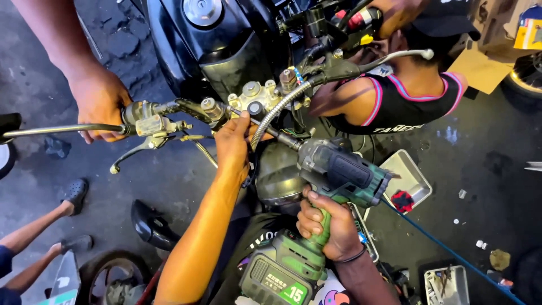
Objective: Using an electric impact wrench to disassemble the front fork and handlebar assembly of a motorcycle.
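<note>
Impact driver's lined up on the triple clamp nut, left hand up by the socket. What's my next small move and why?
Probably steady the socket squarely on the nut before pulling the trigger. The right hand grips the green impact driver, whose extension runs up at a slant to the top clamp. The left hand rests at the socket end, and another person's hand holds the handlebar.

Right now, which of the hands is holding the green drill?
The right hand, lowest in the picture, grips the drill by its handle. The left hand steadies the socket, and another person's hand holds the handlebar.

arms: bare, no sleeves | right wrist: thin dark band
</note>
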